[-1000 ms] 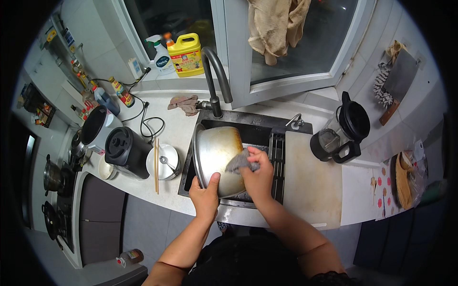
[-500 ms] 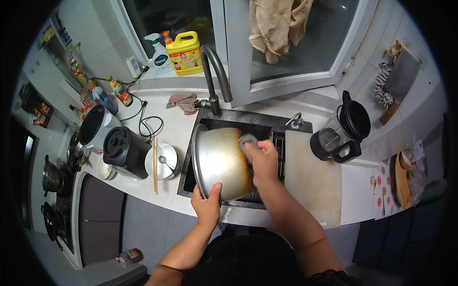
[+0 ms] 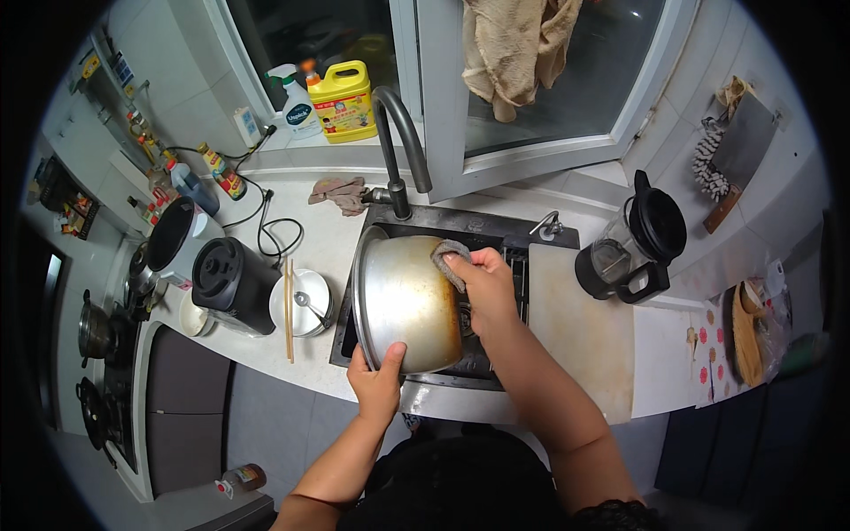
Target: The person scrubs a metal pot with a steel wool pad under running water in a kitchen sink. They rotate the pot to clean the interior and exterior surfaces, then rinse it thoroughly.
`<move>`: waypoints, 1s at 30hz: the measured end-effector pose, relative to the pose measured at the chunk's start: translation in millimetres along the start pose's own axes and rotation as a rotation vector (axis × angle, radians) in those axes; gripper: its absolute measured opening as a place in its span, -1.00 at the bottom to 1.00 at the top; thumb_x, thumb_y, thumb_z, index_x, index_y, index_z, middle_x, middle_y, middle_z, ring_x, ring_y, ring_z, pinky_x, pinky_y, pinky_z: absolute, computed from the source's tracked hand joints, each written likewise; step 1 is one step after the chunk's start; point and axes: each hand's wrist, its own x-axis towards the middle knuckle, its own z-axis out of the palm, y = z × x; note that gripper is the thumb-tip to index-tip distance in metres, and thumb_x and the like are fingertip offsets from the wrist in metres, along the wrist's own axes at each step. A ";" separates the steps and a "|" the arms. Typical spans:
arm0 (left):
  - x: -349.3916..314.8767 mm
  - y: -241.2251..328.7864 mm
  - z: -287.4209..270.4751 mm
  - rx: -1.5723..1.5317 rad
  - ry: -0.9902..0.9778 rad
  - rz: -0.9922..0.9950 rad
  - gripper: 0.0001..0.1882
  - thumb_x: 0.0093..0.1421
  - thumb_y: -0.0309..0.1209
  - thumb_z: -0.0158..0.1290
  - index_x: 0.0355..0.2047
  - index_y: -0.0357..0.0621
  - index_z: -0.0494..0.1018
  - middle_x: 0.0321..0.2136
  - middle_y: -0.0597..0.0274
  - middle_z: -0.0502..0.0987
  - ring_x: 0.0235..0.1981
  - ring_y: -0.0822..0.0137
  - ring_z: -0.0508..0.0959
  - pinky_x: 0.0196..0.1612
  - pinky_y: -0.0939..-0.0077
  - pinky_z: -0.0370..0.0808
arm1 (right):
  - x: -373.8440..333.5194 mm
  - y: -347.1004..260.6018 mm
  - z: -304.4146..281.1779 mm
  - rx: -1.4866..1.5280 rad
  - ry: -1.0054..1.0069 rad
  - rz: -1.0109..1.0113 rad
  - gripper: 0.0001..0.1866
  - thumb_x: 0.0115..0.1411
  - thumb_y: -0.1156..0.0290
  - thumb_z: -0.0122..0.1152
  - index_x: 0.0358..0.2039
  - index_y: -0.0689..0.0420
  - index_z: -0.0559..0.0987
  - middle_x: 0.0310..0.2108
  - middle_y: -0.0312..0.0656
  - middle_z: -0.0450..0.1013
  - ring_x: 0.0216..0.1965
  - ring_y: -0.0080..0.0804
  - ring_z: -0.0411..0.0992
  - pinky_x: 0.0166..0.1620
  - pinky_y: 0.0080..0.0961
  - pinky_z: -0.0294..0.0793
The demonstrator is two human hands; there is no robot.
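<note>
A large metal pot (image 3: 403,305) is tipped on its side over the dark sink (image 3: 443,218), its rim facing left and its brown-stained base facing right. My left hand (image 3: 377,386) grips the near part of the rim, thumb on the outer wall. In my right hand (image 3: 485,285) is a grey scrubbing cloth (image 3: 452,262), pressed against the upper outer wall close to the stained base. The pot's inside is hidden from view.
Behind the sink rises a dark faucet (image 3: 390,150). Left stand a white bowl (image 3: 312,323) with a spoon, chopsticks (image 3: 289,310) and a black lidded container (image 3: 232,283). Right are a cutting board (image 3: 580,345) and a blender jug (image 3: 620,248).
My right hand and the cloth have shifted slightly left onto the pot's wall. The pot has rolled or tilted a little to the left, still held by my left hand.
</note>
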 end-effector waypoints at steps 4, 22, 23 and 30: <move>3.5 -3.0 -3.4 -0.031 0.011 -0.003 -0.60 0.10 -0.33 0.23 -0.14 -0.34 0.41 -0.27 0.16 0.54 -0.28 0.42 0.51 -0.14 0.53 0.44 | -30.7 6.7 1.0 -0.114 0.017 -0.057 -0.76 -0.05 0.51 0.34 -0.42 0.19 0.43 -0.42 -0.20 0.46 -0.41 -0.51 0.42 -0.31 -0.59 0.42; 5.3 -0.8 -11.1 -0.185 0.032 -0.140 -0.63 0.10 -0.36 0.23 -0.16 -0.32 0.43 -0.28 0.14 0.54 -0.29 0.38 0.52 -0.14 0.50 0.45 | -32.4 41.2 -5.9 -0.277 0.018 -0.422 -0.72 -0.16 0.56 0.36 -0.45 0.20 0.43 -0.42 -0.23 0.43 -0.32 -0.50 0.38 -0.22 -0.55 0.36; 3.5 1.5 -10.4 -0.182 0.026 -0.136 -0.63 0.10 -0.36 0.23 -0.15 -0.32 0.42 -0.27 0.14 0.54 -0.28 0.38 0.52 -0.13 0.49 0.45 | -22.4 31.0 0.0 -0.226 0.019 -0.357 -0.73 -0.15 0.56 0.36 -0.45 0.20 0.43 -0.43 -0.23 0.43 -0.34 -0.51 0.38 -0.25 -0.55 0.38; 14.3 1.1 -13.8 -0.240 0.042 -0.219 -0.49 0.11 -0.26 0.22 -0.04 -0.30 0.35 -0.19 0.11 0.51 -0.19 0.27 0.51 -0.05 0.39 0.43 | -28.7 21.8 -3.0 -0.357 -0.139 -0.296 -0.72 -0.12 0.64 0.34 -0.48 0.16 0.38 -0.30 -0.18 0.39 -0.23 -0.44 0.40 -0.17 -0.49 0.42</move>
